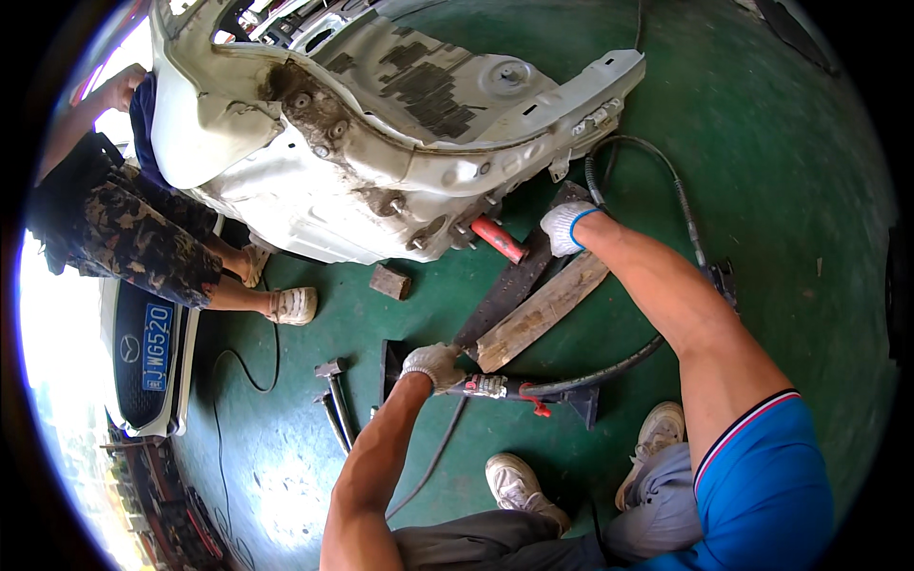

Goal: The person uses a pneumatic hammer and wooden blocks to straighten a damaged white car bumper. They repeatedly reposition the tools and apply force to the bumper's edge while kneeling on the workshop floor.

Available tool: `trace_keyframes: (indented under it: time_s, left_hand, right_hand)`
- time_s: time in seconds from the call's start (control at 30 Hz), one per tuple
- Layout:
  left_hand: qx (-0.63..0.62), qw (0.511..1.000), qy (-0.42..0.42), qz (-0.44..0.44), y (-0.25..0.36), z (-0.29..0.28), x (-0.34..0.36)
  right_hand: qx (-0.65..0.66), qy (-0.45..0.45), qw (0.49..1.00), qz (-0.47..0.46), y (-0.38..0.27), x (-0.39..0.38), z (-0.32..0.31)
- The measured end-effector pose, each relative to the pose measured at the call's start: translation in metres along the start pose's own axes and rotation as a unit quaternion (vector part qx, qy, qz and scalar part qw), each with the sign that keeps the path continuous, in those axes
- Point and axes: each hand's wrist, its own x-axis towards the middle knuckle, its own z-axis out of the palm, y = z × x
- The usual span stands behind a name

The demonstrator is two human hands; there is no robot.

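Observation:
A long dark flat bar (505, 297) lies slantwise on the green floor, below the cut white car body section (400, 162). My left hand (434, 365), in a whitish knit glove, is closed at the bar's near end; its fingertips are partly hidden. Farther off, my right hand (562, 228), gloved with a blue cuff, is curled at the bar's far part. Along the bar's right side rests a worn wooden plank (543, 314). A red cylinder (499, 240) sticks out from under the body section. Just below my left hand runs a dark metal beam (505, 386) with end plates.
A black hose (681, 190) loops right of my right arm. Hammers (335, 400) lie left of my left forearm, and a wooden block (389, 282) sits near the body section. Another person (143, 219) stands at left by a white car front (143, 362). Thin cables cross the floor.

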Motion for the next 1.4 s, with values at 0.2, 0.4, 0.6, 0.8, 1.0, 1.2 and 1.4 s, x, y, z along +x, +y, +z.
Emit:
trace_keyframes:
  time_s: [0.2, 0.4, 0.6, 0.8, 1.0, 1.2, 1.4]
  left_hand:
    - [0.000, 1.000, -0.003, -0.003, 0.003, -0.003, 0.001]
    - [-0.005, 1.000, 0.000, -0.006, 0.005, -0.005, -0.003]
    - [0.004, 1.000, 0.000, -0.003, 0.001, 0.001, 0.000]
    - [0.000, 1.000, 0.002, 0.008, -0.002, 0.003, 0.001]
    - [-0.005, 1.000, -0.008, -0.001, 0.004, -0.001, -0.001]
    - [-0.003, 1.000, -0.011, 0.001, 0.006, -0.005, -0.004]
    - [0.011, 1.000, -0.005, 0.005, 0.004, -0.002, 0.000]
  right_hand:
    - [-0.004, 0.002, 1.000, -0.009, -0.001, 0.000, 0.003]
    - [0.001, 0.004, 1.000, -0.006, -0.003, 0.002, 0.007]
    - [-0.005, -0.037, 0.999, -0.013, -0.007, -0.004, 0.001]
    - [-0.006, -0.014, 1.000, -0.010, -0.003, -0.005, 0.006]
    - [-0.014, -0.020, 1.000, -0.013, -0.003, -0.009, 0.006]
    - [-0.014, -0.023, 0.999, -0.020, -0.004, -0.015, 0.001]
    - [-0.013, -0.024, 0.999, -0.018, -0.003, -0.015, 0.000]
